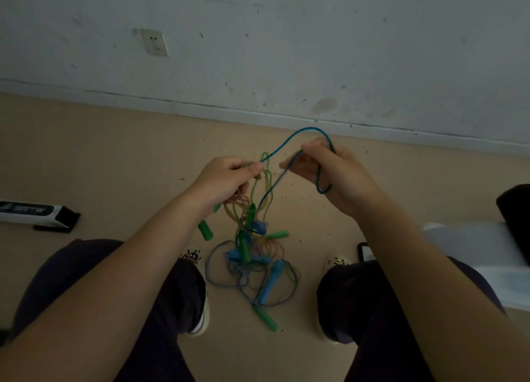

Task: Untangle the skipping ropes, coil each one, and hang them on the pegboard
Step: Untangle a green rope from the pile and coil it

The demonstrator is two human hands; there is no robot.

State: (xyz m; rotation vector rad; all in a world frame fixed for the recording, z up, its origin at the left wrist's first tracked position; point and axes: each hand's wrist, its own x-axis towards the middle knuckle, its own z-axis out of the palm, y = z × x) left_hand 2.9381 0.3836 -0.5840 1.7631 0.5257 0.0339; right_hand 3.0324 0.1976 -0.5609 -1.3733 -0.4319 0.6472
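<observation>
The tangled skipping ropes (pixel 252 246) hang between the knees and pile on the floor (pixel 114 152), green and blue handles mixed; a blue rope (pixel 289 139) arches between both hands; the left hand (pixel 226 180) pinches the green and peach cords; the right hand (pixel 324 170) pinches the blue rope; a wall socket (pixel 155 43) is behind.

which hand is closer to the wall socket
Left. The left hand is below and right of the wall socket; the right hand is further right, gripping the blue rope.
</observation>
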